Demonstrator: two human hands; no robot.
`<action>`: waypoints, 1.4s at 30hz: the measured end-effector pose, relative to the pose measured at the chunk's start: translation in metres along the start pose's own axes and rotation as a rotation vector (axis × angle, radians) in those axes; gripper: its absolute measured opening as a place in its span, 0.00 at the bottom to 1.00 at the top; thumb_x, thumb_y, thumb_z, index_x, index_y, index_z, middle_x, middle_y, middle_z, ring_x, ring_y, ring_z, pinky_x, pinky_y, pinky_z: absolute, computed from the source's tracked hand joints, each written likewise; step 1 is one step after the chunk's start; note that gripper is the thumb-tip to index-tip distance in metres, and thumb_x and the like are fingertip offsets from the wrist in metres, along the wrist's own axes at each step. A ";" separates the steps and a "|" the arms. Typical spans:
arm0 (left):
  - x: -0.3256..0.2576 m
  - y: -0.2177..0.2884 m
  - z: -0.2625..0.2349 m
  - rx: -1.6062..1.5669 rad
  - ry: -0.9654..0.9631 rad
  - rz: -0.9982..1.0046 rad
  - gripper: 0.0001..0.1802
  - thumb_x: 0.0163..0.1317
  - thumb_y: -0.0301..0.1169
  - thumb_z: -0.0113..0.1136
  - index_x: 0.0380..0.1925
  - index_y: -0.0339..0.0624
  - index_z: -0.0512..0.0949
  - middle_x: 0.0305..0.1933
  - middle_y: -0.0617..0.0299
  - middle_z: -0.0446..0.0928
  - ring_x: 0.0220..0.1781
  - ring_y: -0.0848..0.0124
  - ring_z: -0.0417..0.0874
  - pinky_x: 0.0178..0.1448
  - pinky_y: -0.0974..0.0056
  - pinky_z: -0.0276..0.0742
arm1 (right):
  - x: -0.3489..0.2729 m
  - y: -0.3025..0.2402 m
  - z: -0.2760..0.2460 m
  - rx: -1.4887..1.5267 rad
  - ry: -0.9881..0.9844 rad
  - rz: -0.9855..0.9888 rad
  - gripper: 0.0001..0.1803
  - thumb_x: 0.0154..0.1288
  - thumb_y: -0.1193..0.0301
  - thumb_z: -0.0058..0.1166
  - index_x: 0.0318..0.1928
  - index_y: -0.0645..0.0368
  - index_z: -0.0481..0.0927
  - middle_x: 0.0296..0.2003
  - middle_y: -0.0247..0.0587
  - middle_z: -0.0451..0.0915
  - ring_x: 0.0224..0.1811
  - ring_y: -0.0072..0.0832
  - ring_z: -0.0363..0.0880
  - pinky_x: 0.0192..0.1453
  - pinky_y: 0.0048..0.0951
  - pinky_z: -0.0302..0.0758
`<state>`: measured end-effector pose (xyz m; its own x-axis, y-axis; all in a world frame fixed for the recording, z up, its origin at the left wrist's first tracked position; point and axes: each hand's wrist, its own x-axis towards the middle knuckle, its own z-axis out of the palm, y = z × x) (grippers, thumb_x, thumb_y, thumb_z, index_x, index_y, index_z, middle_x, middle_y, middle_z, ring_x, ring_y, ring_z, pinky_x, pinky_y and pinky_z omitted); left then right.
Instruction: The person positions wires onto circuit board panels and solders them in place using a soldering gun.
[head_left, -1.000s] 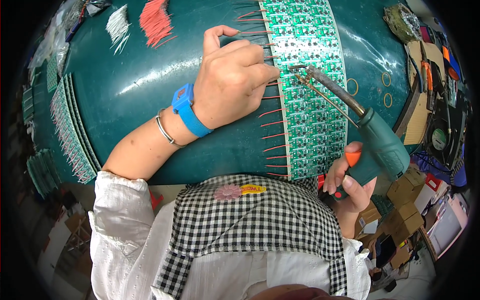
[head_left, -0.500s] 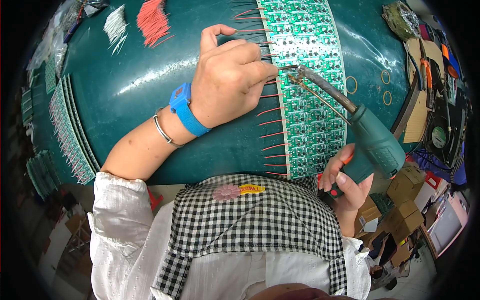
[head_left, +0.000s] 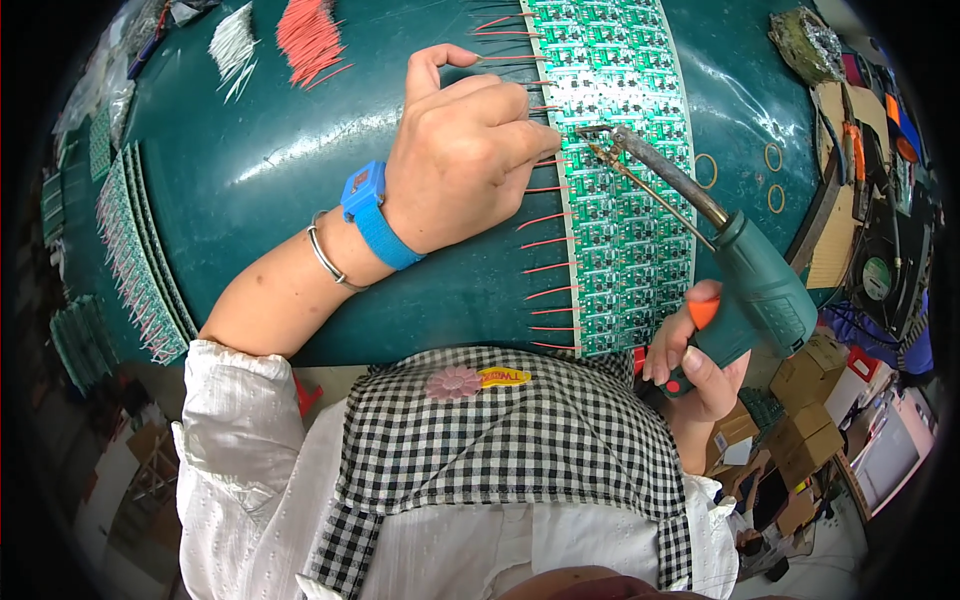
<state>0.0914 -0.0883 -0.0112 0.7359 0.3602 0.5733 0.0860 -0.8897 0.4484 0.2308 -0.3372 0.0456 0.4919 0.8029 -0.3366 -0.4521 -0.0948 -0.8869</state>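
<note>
While the left hand (head_left: 470, 150) rests with bent fingers on the left edge of the green circuit board panel (head_left: 625, 170), pinching a thin red wire (head_left: 545, 160) there (the grip is partly hidden), the right hand (head_left: 690, 365) is closed around the green soldering gun (head_left: 745, 275), whose tip touches the board just right of the left fingertips.

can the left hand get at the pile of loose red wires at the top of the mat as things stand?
Probably yes. The left hand rests on the green mat beside the circuit board panel, fingers pinching a wire at its edge. The red wires lie up and left over bare mat, nothing between. It would have to let go first.
</note>
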 end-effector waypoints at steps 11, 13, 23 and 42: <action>0.012 0.006 -0.004 -0.005 -0.043 0.025 0.10 0.43 0.21 0.71 0.27 0.46 0.84 0.20 0.67 0.68 0.25 0.68 0.73 0.56 0.53 0.66 | 0.023 -0.036 -0.025 0.135 0.033 -0.431 0.34 0.60 0.70 0.52 0.62 0.76 0.58 0.21 0.39 0.66 0.15 0.25 0.67 0.18 0.27 0.72; 0.011 0.008 -0.006 0.000 -0.062 0.014 0.10 0.43 0.21 0.71 0.27 0.46 0.84 0.20 0.66 0.68 0.25 0.68 0.73 0.56 0.53 0.66 | 0.035 -0.047 -0.041 0.114 0.039 -0.544 0.34 0.62 0.68 0.49 0.64 0.74 0.58 0.24 0.38 0.66 0.18 0.24 0.67 0.21 0.26 0.71; 0.012 0.021 -0.030 0.129 -0.117 -0.047 0.08 0.44 0.21 0.70 0.25 0.46 0.83 0.21 0.66 0.68 0.29 0.68 0.74 0.59 0.52 0.62 | 0.120 -0.075 -0.078 -0.067 0.430 -0.630 0.08 0.62 0.72 0.52 0.30 0.65 0.73 0.20 0.39 0.70 0.21 0.28 0.72 0.28 0.30 0.72; -0.008 0.021 -0.006 0.042 -0.038 -0.048 0.12 0.40 0.21 0.73 0.25 0.52 0.85 0.21 0.73 0.70 0.26 0.74 0.74 0.58 0.53 0.61 | -0.015 -0.004 -0.033 -0.079 -0.113 -0.094 0.33 0.59 0.70 0.58 0.58 0.76 0.58 0.18 0.40 0.69 0.15 0.26 0.71 0.18 0.27 0.74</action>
<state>0.0832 -0.1084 -0.0022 0.7549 0.3926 0.5253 0.1491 -0.8828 0.4455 0.2494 -0.3680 0.0439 0.4403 0.8711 -0.2175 -0.3460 -0.0589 -0.9364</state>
